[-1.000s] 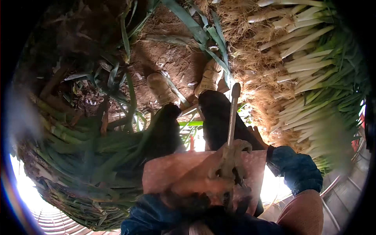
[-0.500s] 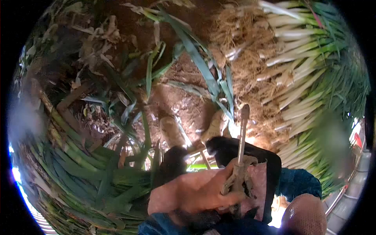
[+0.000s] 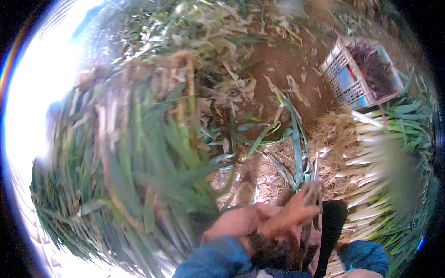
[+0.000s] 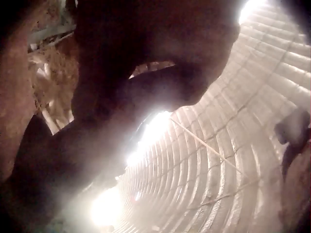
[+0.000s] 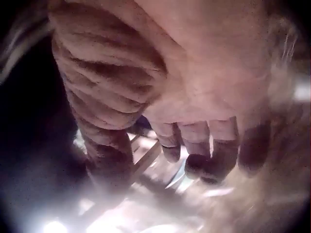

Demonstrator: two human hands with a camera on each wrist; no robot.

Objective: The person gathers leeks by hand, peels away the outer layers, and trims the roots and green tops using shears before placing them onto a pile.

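My left hand (image 3: 288, 218) is over my lap, its fingers curled round the handle of a blow gun (image 3: 313, 193). Earlier frames show the gun's long thin metal nozzle; here it is foreshortened. In the left wrist view that hand is mostly a dark silhouette. My right hand (image 5: 209, 92) hangs with loose, downward fingers and holds nothing in the right wrist view. Only its blue sleeve (image 3: 364, 256) shows in the head view, beside a dark knee (image 3: 334, 222). Long green onions (image 3: 371, 185) lie in a row at the right, roots facing inward.
A big heap of leafy green onions (image 3: 139, 162) fills the left side. Loose leaves (image 3: 299, 148) lie on the brown soil (image 3: 273, 69). A white plastic crate (image 3: 343, 85) with reddish contents stands at the back right. A ribbed translucent wall (image 4: 233, 131) shows in the left wrist view.
The head view has swung left and up, bringing in the crate and more of the left heap. My left hand keeps its grip on the blow gun, whose nozzle no longer shows at full length.
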